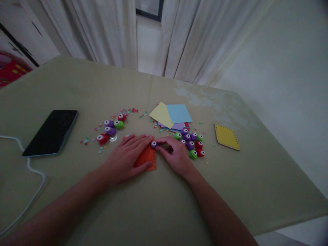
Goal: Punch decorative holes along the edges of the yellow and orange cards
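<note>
My left hand (132,152) lies flat, fingers stretched out, on a square of orange paper (146,158). Small holes run down that paper's right edge. Between thumb and fingertips, my right hand (178,155) pinches a small purple paper punch (154,144) with a round white eye, at the upper part of the paper's right edge. Just beyond my right hand sits a cluster of similar purple, green and red punches (190,145). More of them (110,131) stand to the left, past my left hand. My left palm hides much of the orange paper.
Blue (179,113) and pale yellow paper (162,115) top a stack farther back. A yellow square (227,137) with holed edges lies at right. Tiny punched bits (128,111) are scattered about. A black tablet (52,132) with a white cable (38,171) rests at left.
</note>
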### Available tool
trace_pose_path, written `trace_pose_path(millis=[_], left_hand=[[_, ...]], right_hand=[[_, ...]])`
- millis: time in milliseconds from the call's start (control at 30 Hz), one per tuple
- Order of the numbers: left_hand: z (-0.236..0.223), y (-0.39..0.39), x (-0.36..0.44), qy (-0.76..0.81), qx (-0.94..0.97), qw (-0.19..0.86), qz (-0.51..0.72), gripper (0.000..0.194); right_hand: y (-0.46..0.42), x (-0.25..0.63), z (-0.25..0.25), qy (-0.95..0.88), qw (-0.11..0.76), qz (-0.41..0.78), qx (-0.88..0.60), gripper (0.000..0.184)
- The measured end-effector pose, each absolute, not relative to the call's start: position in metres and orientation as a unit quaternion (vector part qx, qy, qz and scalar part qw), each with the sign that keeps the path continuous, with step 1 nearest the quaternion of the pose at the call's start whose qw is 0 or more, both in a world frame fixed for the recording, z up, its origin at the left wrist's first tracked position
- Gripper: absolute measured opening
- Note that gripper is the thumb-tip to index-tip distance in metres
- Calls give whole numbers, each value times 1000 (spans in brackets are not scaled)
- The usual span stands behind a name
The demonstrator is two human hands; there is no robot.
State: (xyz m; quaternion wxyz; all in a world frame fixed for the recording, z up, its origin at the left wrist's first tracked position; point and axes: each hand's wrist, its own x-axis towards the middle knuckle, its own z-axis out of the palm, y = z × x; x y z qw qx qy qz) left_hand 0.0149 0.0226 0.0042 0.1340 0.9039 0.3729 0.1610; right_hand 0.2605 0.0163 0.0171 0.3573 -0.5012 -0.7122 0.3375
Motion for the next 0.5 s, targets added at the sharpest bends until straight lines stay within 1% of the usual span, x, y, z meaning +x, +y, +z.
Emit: trace_pose_path(millis=[267,500], left_hand=[[5,23,15,371,904,131,165,72],[7,23,16,398,887,148,181,73]], right_hand=[[16,260,17,-705,359,349,-503,17],[18,264,19,-629,380,392,-553,23]])
